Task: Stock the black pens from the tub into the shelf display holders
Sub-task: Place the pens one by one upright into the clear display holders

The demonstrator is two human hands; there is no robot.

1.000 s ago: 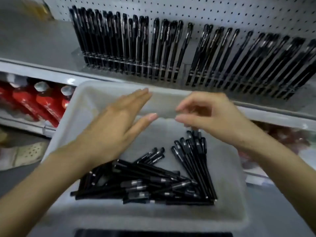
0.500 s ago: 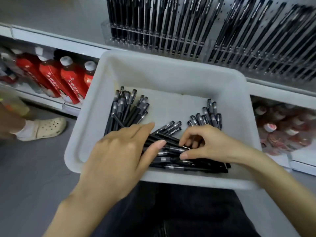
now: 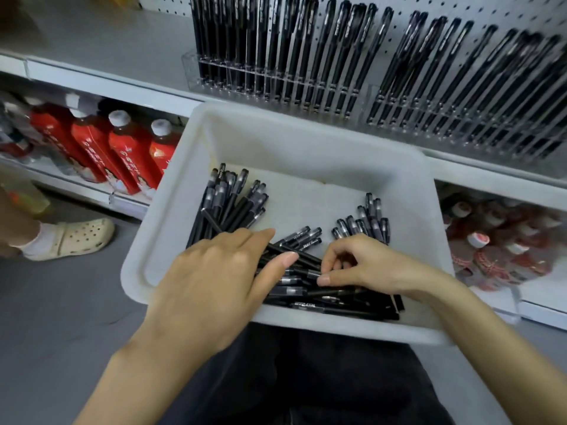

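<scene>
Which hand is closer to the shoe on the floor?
Left. The left hand rests flat on the pens in the tub, right of the shoe. The right hand pinches a pen farther right, past the left hand.

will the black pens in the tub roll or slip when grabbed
The black pens look slim and straight, so probably stiff and light. Round barrels may roll across the tub. Crossed under the right hand, neighbours may shift.

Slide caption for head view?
Left hand rests on pens in the tub; right hand pinches one, below stocked holders.
</scene>
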